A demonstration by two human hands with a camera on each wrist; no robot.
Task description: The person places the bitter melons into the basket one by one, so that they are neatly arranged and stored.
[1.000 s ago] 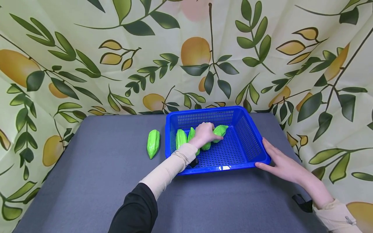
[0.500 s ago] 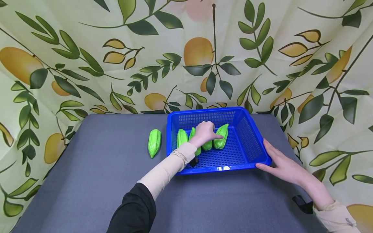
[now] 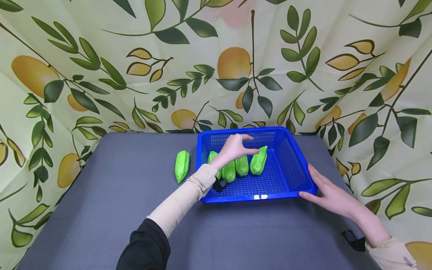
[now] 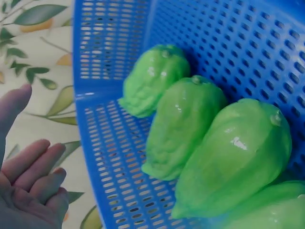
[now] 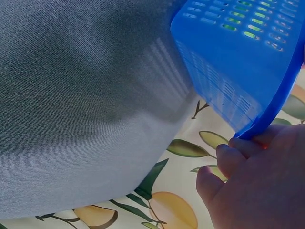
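Several green, ridged bitter melons lie side by side in a blue plastic basket, the rightmost bitter melon slightly apart from the others. Above them my left hand hovers with thumb and fingers spread and nothing between them. In the left wrist view the left hand is clear of the bitter melons. My right hand grips the basket's right front corner; the right wrist view shows its fingers curled at the rim. One more bitter melon lies on the table left of the basket. My left forearm partly hides the leftmost melon inside.
A grey cloth-covered table carries the basket near its back edge. Behind and at both sides hangs a curtain printed with leaves and orange fruit. Dark straps show by both wrists.
My left hand has set down the rightmost bitter melon, which turned lengthwise, then released it and lifted away. My right hand stays at the basket corner.
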